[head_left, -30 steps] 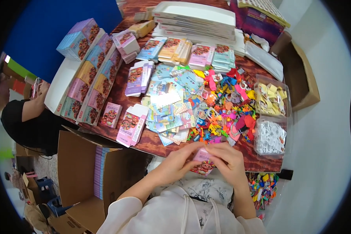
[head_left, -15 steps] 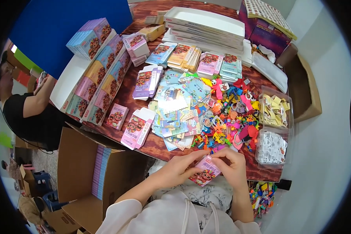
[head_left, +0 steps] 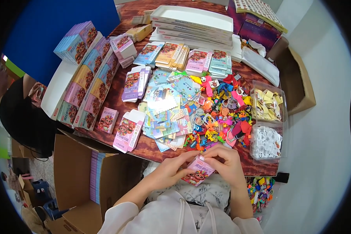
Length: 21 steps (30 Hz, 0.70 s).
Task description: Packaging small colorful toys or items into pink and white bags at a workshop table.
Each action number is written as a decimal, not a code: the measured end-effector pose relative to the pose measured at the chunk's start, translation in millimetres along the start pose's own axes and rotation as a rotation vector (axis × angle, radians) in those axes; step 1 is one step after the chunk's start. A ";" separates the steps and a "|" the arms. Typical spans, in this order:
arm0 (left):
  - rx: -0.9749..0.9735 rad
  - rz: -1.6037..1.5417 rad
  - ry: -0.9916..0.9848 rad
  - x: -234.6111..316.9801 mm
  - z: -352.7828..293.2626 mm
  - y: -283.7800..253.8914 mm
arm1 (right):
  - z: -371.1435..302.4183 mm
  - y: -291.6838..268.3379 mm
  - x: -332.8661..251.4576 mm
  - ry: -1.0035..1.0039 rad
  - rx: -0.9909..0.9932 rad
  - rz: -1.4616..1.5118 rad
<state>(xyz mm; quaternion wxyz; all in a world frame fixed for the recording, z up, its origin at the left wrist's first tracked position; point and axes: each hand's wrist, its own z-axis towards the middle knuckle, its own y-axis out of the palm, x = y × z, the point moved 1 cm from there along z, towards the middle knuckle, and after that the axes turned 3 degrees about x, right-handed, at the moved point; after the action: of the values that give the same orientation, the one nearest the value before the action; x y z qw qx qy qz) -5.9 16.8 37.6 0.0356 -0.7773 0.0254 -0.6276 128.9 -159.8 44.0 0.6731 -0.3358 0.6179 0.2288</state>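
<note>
Between my two hands, near the table's front edge, is a small pink carton [head_left: 197, 174] with cartoon figures printed on its face. My left hand [head_left: 171, 169] grips it from the left, fingers along its upper edge and thumb across the front. My right hand [head_left: 224, 163] pinches its top right corner; what the fingertips do at the top end is partly hidden. Just beyond my hands lies a heap of small colourful plastic toys [head_left: 218, 113]. Left of it spreads a pile of patterned cards [head_left: 160, 107]. A flattened pink carton [head_left: 128, 134] and a closed pink box [head_left: 107, 120] lie farther left.
Trays filled with boxes [head_left: 66, 97] stand at the left; white trays [head_left: 191, 17] are stacked at the back. Clear tubs hold yellow packets [head_left: 268, 104] and white packets [head_left: 266, 142] at the right. An open cardboard carton [head_left: 72, 171] stands lower left. Another person [head_left: 25, 113] is at the far left.
The whole view has shifted slightly, so the table sits farther left. Both hands still hold the pink carton in nearly the same way. The other person's pose has changed.
</note>
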 end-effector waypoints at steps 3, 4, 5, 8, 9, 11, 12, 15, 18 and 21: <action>0.029 0.078 0.044 -2.0 -0.1 0.3 | 0.8 -0.9 -2.1 0.023 -0.041 -0.067; 0.028 0.077 0.043 -1.4 -0.5 0.1 | 1.3 -1.1 -1.8 0.025 -0.040 -0.067; 0.029 0.090 0.045 -0.8 -1.0 -0.8 | 3.2 -0.9 -1.7 -0.053 -0.052 -0.115; 0.064 0.078 0.057 -5.9 -1.5 -3.4 | 6.0 1.4 -1.5 -0.153 -0.058 -0.171; 0.103 0.050 0.066 -8.2 -3.1 -3.3 | 6.4 2.8 -1.9 -0.174 -0.058 -0.180; 0.148 0.073 0.070 -3.3 -1.5 -4.3 | 3.4 9.8 -6.4 -0.195 -0.019 -0.197; 0.180 0.099 0.074 1.0 -1.3 -5.1 | 0.9 14.3 -8.8 -0.213 0.034 -0.213; 0.230 0.119 0.227 -7.9 6.5 -0.3 | -3.9 19.0 -1.3 -0.183 0.120 -0.231; 0.210 0.086 0.264 -2.2 10.1 0.8 | -4.0 26.5 1.3 -0.173 0.167 -0.131; 0.245 -0.015 0.212 5.6 6.8 -3.1 | -4.0 32.2 -0.8 -0.169 0.255 -0.109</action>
<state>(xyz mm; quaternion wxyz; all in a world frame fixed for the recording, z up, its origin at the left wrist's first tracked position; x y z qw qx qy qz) 2.0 19.5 41.9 0.1225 -0.6968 -0.0536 -0.7047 102.8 -141.0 39.3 0.7714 -0.2601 0.5639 0.1389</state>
